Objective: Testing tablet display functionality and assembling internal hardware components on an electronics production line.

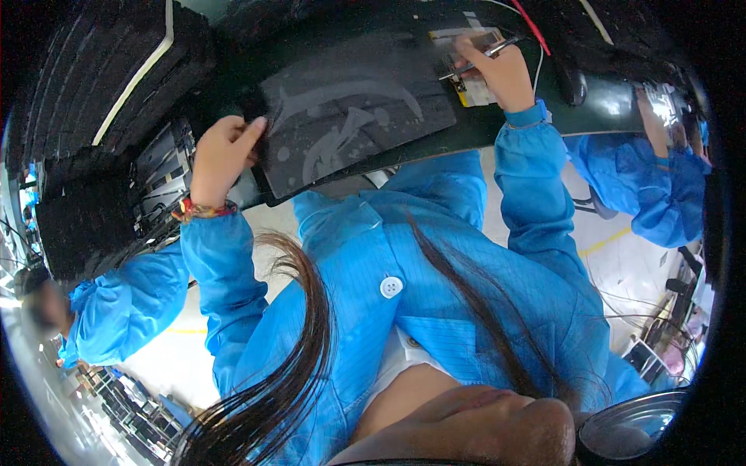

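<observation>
"Dark hair (317, 318) hangs closest on my feed. Where's the yellow-edged part (478, 95)?"

"Pretty much right under the right hand (503, 74), which I see pinching a slim metal tool (498, 49). Left hand (221, 155) is half-curled beside the dark sheet (369, 128); can't tell if it's gripping."

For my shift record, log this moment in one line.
left hand: at left edge of dark rectangular panel, contact unclear | right hand: holding slim metallic tool by flat white-and-yellow piece
</observation>
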The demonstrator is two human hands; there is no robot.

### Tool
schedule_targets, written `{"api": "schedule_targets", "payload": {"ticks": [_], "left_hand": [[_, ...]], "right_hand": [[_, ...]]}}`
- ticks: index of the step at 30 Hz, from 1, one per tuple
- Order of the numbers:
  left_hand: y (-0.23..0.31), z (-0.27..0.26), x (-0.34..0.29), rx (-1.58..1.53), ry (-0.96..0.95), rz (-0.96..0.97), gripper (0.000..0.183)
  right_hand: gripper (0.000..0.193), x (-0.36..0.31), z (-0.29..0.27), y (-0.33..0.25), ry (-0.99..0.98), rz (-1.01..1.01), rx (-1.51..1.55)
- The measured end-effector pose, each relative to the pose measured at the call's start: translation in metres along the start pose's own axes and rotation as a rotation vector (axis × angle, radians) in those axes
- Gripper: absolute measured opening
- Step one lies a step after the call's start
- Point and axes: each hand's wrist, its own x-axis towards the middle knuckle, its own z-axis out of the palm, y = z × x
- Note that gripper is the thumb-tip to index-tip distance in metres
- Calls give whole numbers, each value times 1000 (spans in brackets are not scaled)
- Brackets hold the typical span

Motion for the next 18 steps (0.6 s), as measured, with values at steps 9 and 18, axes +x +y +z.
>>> {"api": "schedule_targets", "payload": {"ticks": [9, 18], "left_hand": [[60, 84, -30, 372, 99, 1139, 51], [51, 105, -17, 641, 153, 1073, 64]], "right_hand": [[32, -5, -35, -5, 46, 149, 5], [25, 11, -62, -15, -220, 147, -201]]}}
